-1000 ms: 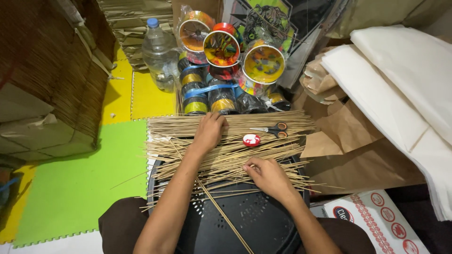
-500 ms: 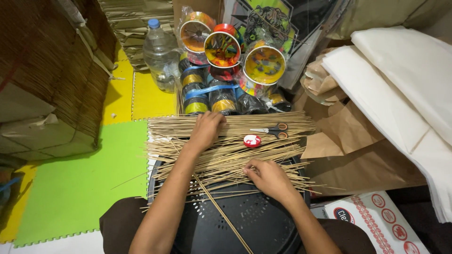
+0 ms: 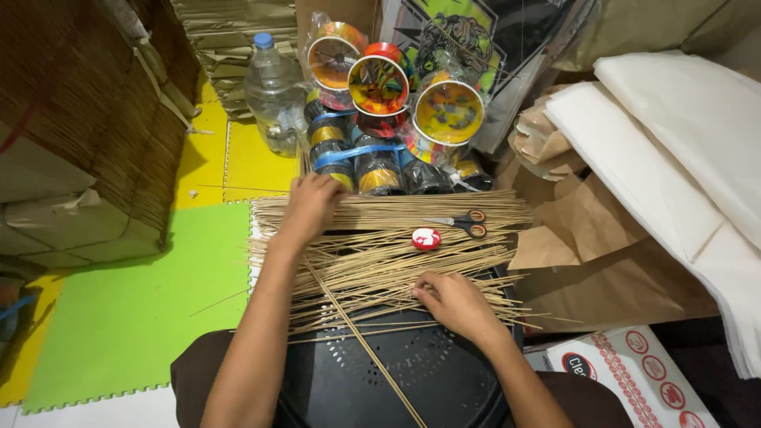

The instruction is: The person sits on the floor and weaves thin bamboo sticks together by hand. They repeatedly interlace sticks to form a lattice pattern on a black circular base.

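Foam mats [image 3: 119, 309] in green and yellow cover the floor, with a round black tray [image 3: 380, 380] across the person's lap. Thin bamboo sticks [image 3: 372, 261] lie spread over the tray's far half. Left hand [image 3: 311, 202] rests palm down on the far bundle, fingers loosely curled onto the sticks, gripping nothing that can be seen. Right hand [image 3: 453, 301] lies on the nearer sticks, fingertips pinching at a few of them; whether any is lifted cannot be told. One long stick [image 3: 361, 341] runs slantwise between the forearms. Between the hands, just beyond the right one, sit a small red disc [image 3: 426, 238] and scissors [image 3: 460, 224] on the sticks. Beyond the left hand stand spools [image 3: 380, 119] and a bottle [image 3: 272, 99]. Brown paper [image 3: 602, 254] lies outside the right hand, and bundled sticks [image 3: 71, 119] are stacked outside the left.
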